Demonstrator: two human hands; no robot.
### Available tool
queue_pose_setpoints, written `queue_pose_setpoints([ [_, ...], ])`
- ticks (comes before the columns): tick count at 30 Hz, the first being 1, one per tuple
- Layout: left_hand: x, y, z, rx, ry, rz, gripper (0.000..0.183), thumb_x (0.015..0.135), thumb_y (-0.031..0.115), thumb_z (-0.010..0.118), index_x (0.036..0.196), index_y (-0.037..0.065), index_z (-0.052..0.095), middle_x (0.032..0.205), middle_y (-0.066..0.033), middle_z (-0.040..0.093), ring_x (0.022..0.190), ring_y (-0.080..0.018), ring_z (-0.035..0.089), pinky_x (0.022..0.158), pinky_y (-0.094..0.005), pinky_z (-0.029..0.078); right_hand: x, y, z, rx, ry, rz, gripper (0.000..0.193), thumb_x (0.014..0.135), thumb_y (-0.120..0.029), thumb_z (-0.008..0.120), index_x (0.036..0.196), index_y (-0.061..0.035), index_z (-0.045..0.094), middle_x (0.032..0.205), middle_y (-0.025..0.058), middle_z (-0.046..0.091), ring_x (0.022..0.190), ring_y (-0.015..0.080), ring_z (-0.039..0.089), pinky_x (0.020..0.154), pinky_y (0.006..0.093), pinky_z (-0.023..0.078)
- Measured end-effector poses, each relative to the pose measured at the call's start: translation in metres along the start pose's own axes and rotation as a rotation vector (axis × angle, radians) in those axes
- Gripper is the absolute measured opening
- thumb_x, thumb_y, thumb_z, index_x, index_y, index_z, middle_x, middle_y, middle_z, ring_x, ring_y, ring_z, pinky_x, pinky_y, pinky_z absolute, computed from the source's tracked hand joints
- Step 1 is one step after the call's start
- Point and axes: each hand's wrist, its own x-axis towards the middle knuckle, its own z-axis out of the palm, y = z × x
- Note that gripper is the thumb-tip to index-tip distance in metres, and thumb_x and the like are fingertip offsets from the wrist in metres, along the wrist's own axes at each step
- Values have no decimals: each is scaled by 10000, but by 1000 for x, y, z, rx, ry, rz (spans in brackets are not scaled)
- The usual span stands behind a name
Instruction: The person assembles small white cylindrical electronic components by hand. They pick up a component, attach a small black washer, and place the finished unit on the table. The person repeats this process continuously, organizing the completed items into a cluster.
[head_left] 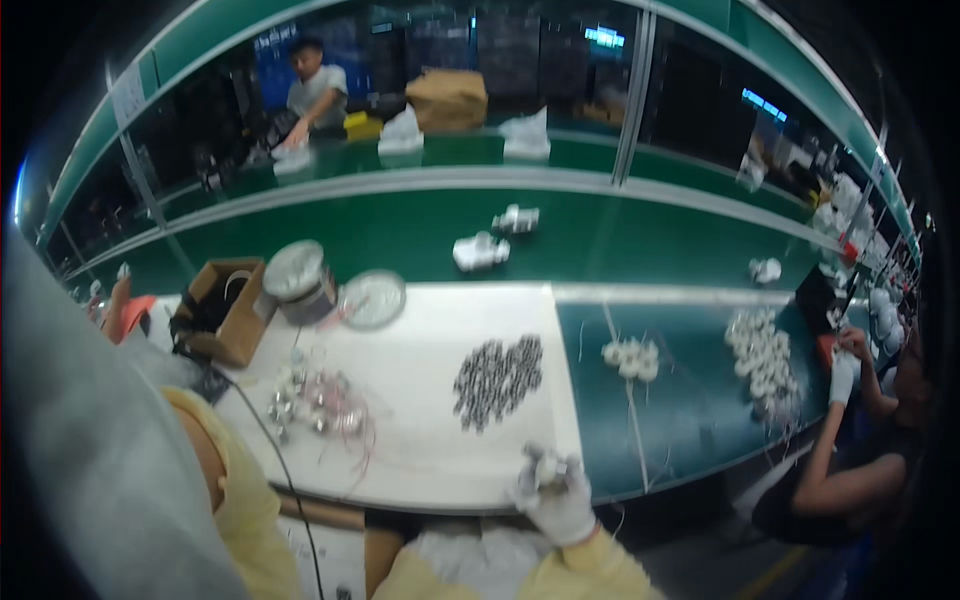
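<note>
My right hand [555,500], in a white glove, is closed around a small silvery-white part [548,466] at the front edge of the white work surface. Its exact kind is too blurred to name. Close to the camera, my left hand [100,420] appears as a large pale gloved shape filling the left side, with a bare wrist and yellow sleeve beside it. Its fingers cannot be made out. Ahead of my right hand lies a cluster of small dark metallic pieces [497,380]. Farther left is a pile of silvery parts with thin reddish wires [318,403].
At the back left stand a cardboard box [232,310], a tub [300,282] and a round clear lid [373,299]. White ring-shaped parts [632,359] lie on the green mat. White castings [481,252] sit on the green belt. Co-workers are at right [850,470] and across [318,92].
</note>
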Motion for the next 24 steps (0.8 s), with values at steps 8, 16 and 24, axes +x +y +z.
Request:
queue_pose_setpoints([
  [8,3,17,-35,-157,274,156,516,964,236,736,1391,-29,620,1349,-184,677,1269,-343,624,1097,-461,480,0,-27,-9,-1,-169,-43,694,1004,-575,665,1359,21,635,797,84,624,643,157,523,634,297,421],
  [16,-119,8,6,-103,-168,-194,471,856,95,846,1304,58,705,1249,-137,711,1151,-328,675,1005,-415,518,-26,-106,6,-1057,115,-201,417,913,-264,797,1224,4,724,864,53,727,729,126,677,654,263,542],
  [24,-228,-13,16,69,-352,-385,305,840,92,809,1137,60,750,1076,-117,745,968,-331,706,852,-435,565,2,-116,9,-1948,-67,-453,296,900,-278,759,1068,-36,785,731,128,729,640,318,713,646,422,567],
])
